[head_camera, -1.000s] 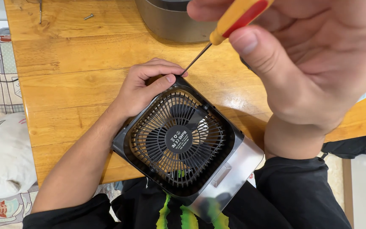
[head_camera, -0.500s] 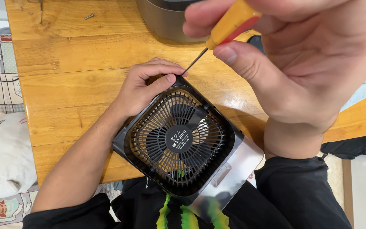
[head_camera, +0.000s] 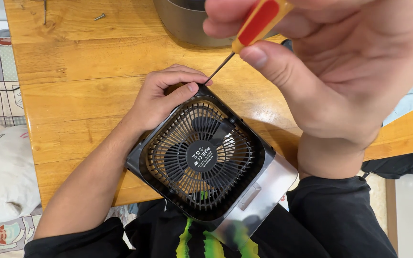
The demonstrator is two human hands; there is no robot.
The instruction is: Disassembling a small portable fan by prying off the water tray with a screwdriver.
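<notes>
A small square fan (head_camera: 206, 160) with a black grille and grey casing rests tilted at the near edge of a wooden table (head_camera: 72, 95), partly over my lap. My left hand (head_camera: 166, 95) grips its far left corner, thumb on the rim. My right hand (head_camera: 340, 71), close to the camera, holds a screwdriver (head_camera: 256, 26) with a yellow and red handle. Its thin shaft slants down to the fan's far corner, right beside my left thumb.
A grey metal pot (head_camera: 187, 24) stands at the table's far edge behind the fan. A loose screw (head_camera: 99, 17) lies at the far left of the table. A white plush toy (head_camera: 1, 177) sits on a patterned mat to the left. Light blue cloth (head_camera: 412, 105) lies right.
My right hand has turned the screwdriver handle between the fingers, with the tip staying at the fan's corner. My left hand and the fan have not moved.
</notes>
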